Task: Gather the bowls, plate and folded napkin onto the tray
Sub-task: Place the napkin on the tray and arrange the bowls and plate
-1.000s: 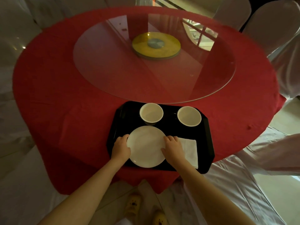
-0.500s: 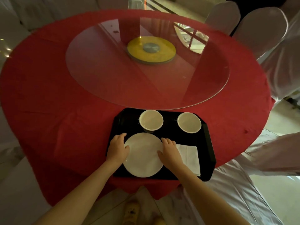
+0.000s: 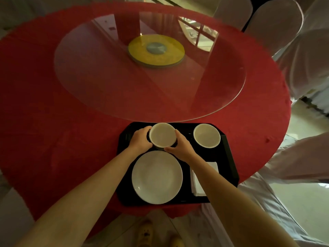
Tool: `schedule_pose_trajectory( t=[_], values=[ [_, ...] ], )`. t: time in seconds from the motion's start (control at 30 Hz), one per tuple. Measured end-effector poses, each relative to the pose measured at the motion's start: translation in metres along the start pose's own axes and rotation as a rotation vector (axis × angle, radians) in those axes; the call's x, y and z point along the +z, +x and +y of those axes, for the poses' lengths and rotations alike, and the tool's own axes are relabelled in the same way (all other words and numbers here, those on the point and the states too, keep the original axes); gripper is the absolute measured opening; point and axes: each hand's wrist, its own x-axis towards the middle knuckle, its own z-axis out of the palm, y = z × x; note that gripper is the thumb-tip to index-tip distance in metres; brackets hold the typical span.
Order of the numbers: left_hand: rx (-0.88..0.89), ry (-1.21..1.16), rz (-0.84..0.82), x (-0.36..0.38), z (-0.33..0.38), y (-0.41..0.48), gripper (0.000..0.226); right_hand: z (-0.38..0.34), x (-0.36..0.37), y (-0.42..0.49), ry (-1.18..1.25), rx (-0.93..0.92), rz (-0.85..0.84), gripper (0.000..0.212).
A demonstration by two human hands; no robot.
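A black tray (image 3: 229,157) lies on the near edge of the red table. On it sit a white plate (image 3: 157,177) at the front, a folded white napkin (image 3: 196,184) to its right, and two white bowls at the back. My left hand (image 3: 140,139) and my right hand (image 3: 181,146) clasp the left bowl (image 3: 162,134) from both sides. The right bowl (image 3: 206,135) stands alone, untouched. My right forearm covers part of the napkin.
A round glass turntable (image 3: 106,82) with a yellow hub (image 3: 156,50) fills the middle of the red tablecloth (image 3: 44,131). White-covered chairs (image 3: 277,22) stand at the back right and right. My yellow shoes (image 3: 146,232) show below the table edge.
Both hands have let go of the plate and moved forward to the left bowl, closing around its sides. The plate rests flat on the tray.
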Motion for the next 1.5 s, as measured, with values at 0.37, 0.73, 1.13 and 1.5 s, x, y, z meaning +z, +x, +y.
schedule_pose_trajectory(
  t=[0.37,0.73,1.13,1.5],
  values=[
    [0.022,-0.079,0.078,-0.016,-0.014,0.001,0.054,-0.009,0.024,0.012,0.029,-0.027,0.095,0.069],
    [-0.033,-0.044,0.125,-0.016,-0.019,-0.005,0.064,-0.010,0.028,0.011,0.047,-0.015,0.077,0.064],
    [-0.118,0.078,0.088,0.032,-0.046,-0.088,0.046,0.047,0.043,-0.081,-0.232,0.115,0.103,0.047],
    [-0.114,0.136,0.108,0.033,-0.046,-0.087,0.043,0.049,0.040,-0.083,-0.211,0.085,0.023,0.054]
  ],
)
